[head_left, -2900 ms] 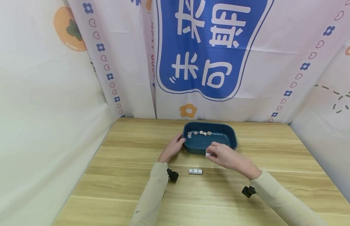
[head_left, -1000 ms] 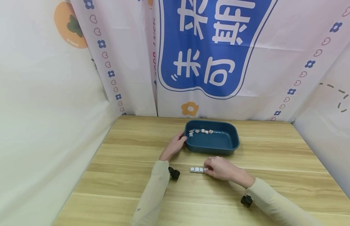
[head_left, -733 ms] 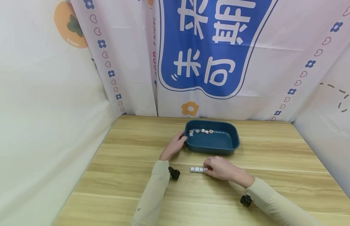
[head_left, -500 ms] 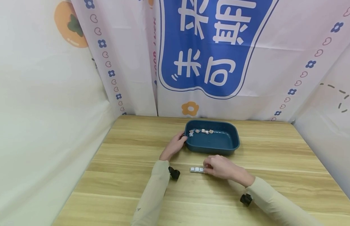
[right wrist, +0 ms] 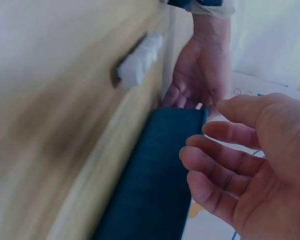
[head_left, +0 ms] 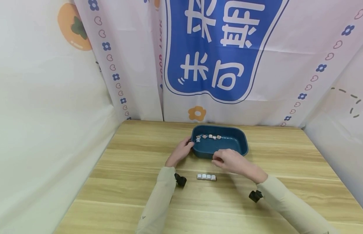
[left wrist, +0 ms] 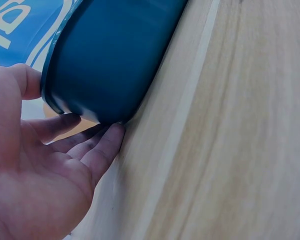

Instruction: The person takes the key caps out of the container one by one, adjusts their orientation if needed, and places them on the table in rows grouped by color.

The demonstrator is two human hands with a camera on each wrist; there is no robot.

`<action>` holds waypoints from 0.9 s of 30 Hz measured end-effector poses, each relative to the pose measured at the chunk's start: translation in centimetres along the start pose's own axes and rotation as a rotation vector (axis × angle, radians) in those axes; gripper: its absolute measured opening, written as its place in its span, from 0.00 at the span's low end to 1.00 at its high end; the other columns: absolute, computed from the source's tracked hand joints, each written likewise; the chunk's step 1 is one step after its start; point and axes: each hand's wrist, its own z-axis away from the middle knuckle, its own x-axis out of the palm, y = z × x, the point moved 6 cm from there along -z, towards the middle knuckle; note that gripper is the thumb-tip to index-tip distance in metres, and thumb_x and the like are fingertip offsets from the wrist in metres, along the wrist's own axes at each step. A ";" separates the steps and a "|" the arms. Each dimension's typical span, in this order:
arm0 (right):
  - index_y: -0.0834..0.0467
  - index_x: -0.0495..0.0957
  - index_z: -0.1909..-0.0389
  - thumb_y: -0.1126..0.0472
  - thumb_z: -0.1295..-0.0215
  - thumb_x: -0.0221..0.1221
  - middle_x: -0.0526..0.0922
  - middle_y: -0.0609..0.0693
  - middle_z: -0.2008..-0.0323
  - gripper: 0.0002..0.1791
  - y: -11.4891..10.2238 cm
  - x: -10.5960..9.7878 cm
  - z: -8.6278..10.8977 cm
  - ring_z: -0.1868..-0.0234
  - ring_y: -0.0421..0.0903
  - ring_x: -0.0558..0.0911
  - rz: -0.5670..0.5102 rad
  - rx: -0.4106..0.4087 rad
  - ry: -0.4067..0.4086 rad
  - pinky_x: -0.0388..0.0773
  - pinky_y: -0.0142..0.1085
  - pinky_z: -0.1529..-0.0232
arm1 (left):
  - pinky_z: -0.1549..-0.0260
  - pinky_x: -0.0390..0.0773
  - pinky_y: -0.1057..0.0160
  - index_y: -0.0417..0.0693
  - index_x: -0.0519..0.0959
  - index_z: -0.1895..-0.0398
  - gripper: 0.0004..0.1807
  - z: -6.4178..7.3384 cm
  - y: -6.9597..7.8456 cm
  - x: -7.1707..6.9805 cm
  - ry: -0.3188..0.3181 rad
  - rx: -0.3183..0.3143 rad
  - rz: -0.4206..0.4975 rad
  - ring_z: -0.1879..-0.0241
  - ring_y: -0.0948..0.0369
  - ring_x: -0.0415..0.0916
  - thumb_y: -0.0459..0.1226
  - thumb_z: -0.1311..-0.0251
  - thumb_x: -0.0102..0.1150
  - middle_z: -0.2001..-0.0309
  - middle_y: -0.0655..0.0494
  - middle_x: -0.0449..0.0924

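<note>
Hovering by the dish (head_left: 203, 154) in the head view, your right grip (head_left: 232, 161) seemed between placements—four white keycaps (head_left: 204, 176) stood rowed on the table (head_left: 140, 156), loose keycaps (head_left: 210, 136) lay in the dish. Left wrist: your left grip (left wrist: 45, 167), part-closed, held the dish's end. Right wrist: your right grip was half-open, empty—the next move likely called for a pinch.

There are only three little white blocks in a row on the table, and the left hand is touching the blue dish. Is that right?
Not quite: the row of white blocks on the table has four, not three, as the head view shows. The left hand is indeed touching the blue dish.
</note>
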 end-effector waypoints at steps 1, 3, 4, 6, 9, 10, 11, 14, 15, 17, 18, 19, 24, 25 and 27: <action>0.47 0.79 0.71 0.54 0.38 0.58 0.75 0.35 0.75 0.04 0.1 -0.2 -0.2 0.77 0.32 0.71 -0.007 0.001 0.002 0.70 0.26 0.75 | 0.42 0.68 0.53 0.50 0.60 0.31 0.28 0.0 0.0 0.0 -0.001 0.001 -0.002 0.38 0.56 0.63 0.46 0.34 0.42 0.34 0.52 0.62; 0.47 0.79 0.70 0.54 0.38 0.58 0.75 0.35 0.75 0.05 0.3 -0.5 -0.5 0.77 0.31 0.71 -0.020 0.003 0.008 0.71 0.26 0.76 | 0.42 0.68 0.53 0.51 0.60 0.31 0.28 0.1 0.0 0.0 -0.001 0.001 -0.006 0.37 0.56 0.63 0.46 0.34 0.42 0.34 0.52 0.62; 0.47 0.79 0.71 0.54 0.37 0.58 0.75 0.35 0.75 0.04 0.4 -0.7 -0.6 0.78 0.31 0.71 -0.028 -0.002 0.013 0.70 0.26 0.76 | 0.42 0.68 0.53 0.51 0.60 0.31 0.27 0.1 0.0 0.0 -0.001 0.001 -0.003 0.38 0.56 0.63 0.46 0.34 0.42 0.34 0.52 0.62; 0.47 0.79 0.71 0.55 0.37 0.57 0.75 0.35 0.76 0.04 0.6 -0.9 -1.0 0.78 0.31 0.71 -0.043 -0.008 0.024 0.70 0.26 0.77 | 0.43 0.69 0.54 0.51 0.61 0.32 0.27 0.1 0.0 0.1 0.001 -0.002 -0.003 0.38 0.56 0.64 0.46 0.34 0.42 0.34 0.52 0.63; 0.48 0.79 0.70 0.56 0.37 0.57 0.75 0.35 0.76 0.04 0.8 -1.2 -1.7 0.77 0.32 0.71 -0.057 -0.006 0.043 0.71 0.26 0.76 | 0.43 0.70 0.54 0.50 0.61 0.32 0.27 0.0 0.0 0.1 0.007 -0.004 0.009 0.39 0.56 0.65 0.45 0.33 0.42 0.34 0.51 0.63; 0.49 0.79 0.70 0.56 0.37 0.58 0.75 0.35 0.76 0.04 0.9 -1.3 -1.9 0.77 0.32 0.72 -0.064 -0.003 0.047 0.72 0.26 0.75 | 0.44 0.70 0.54 0.49 0.61 0.32 0.27 0.0 0.0 0.1 0.009 -0.003 0.013 0.39 0.55 0.65 0.45 0.33 0.42 0.34 0.50 0.63; 0.49 0.79 0.70 0.56 0.37 0.57 0.76 0.35 0.76 0.04 1.0 -1.3 -2.1 0.76 0.32 0.72 -0.069 0.007 0.049 0.73 0.27 0.74 | 0.44 0.71 0.54 0.50 0.61 0.32 0.27 0.0 -0.1 0.2 0.011 -0.006 0.013 0.39 0.56 0.65 0.45 0.33 0.42 0.34 0.51 0.63; 0.49 0.79 0.69 0.57 0.38 0.58 0.77 0.36 0.74 0.03 1.3 -1.2 -2.6 0.75 0.32 0.73 -0.082 0.028 0.044 0.74 0.28 0.72 | 0.45 0.72 0.55 0.49 0.62 0.32 0.27 -0.1 -0.1 0.3 0.014 -0.001 0.013 0.40 0.56 0.66 0.45 0.34 0.42 0.35 0.51 0.64; 0.48 0.78 0.69 0.56 0.38 0.58 0.77 0.36 0.74 0.03 1.5 -1.1 -2.7 0.75 0.32 0.74 -0.077 0.033 0.041 0.74 0.28 0.72 | 0.45 0.72 0.55 0.49 0.62 0.32 0.27 -0.1 -0.1 0.3 0.015 0.002 0.009 0.40 0.56 0.67 0.44 0.34 0.42 0.35 0.51 0.65; 0.48 0.78 0.70 0.57 0.38 0.58 0.77 0.36 0.74 0.02 1.6 -1.0 -3.0 0.75 0.33 0.73 -0.075 0.036 0.041 0.73 0.28 0.72 | 0.46 0.72 0.55 0.49 0.62 0.33 0.26 -0.1 -0.1 0.3 0.016 0.004 0.005 0.41 0.56 0.67 0.44 0.34 0.42 0.36 0.51 0.65; 0.48 0.77 0.70 0.56 0.38 0.58 0.77 0.36 0.74 0.03 1.7 -1.0 -3.2 0.75 0.33 0.73 -0.072 0.036 0.045 0.73 0.28 0.72 | 0.45 0.72 0.55 0.49 0.62 0.33 0.26 -0.1 -0.1 0.3 0.017 0.004 0.005 0.41 0.56 0.67 0.44 0.34 0.42 0.36 0.51 0.65; 0.47 0.77 0.70 0.56 0.38 0.58 0.77 0.37 0.74 0.03 1.8 -1.0 -3.3 0.75 0.33 0.73 -0.069 0.034 0.050 0.73 0.29 0.72 | 0.45 0.72 0.55 0.49 0.62 0.33 0.27 -0.1 0.0 0.2 0.018 0.002 0.008 0.41 0.56 0.67 0.44 0.34 0.42 0.35 0.51 0.65; 0.48 0.77 0.69 0.56 0.37 0.57 0.76 0.38 0.74 0.03 2.1 -1.1 -4.1 0.74 0.35 0.72 -0.067 0.029 0.062 0.72 0.30 0.71 | 0.44 0.71 0.54 0.49 0.62 0.32 0.27 0.0 0.1 0.1 0.021 -0.003 0.008 0.40 0.55 0.66 0.45 0.34 0.42 0.35 0.50 0.64; 0.49 0.78 0.69 0.56 0.37 0.57 0.76 0.38 0.74 0.03 2.1 -1.1 -4.3 0.74 0.36 0.72 -0.071 0.031 0.059 0.72 0.30 0.71 | 0.44 0.71 0.54 0.49 0.62 0.32 0.27 0.1 0.1 0.1 0.021 -0.001 0.009 0.40 0.55 0.66 0.45 0.34 0.42 0.35 0.50 0.64; 0.50 0.78 0.68 0.56 0.37 0.57 0.76 0.39 0.74 0.03 2.2 -1.0 -4.6 0.74 0.36 0.73 -0.073 0.038 0.049 0.72 0.30 0.71 | 0.44 0.71 0.55 0.49 0.62 0.33 0.27 0.1 0.1 0.0 0.020 0.004 0.010 0.40 0.55 0.66 0.44 0.34 0.42 0.35 0.50 0.64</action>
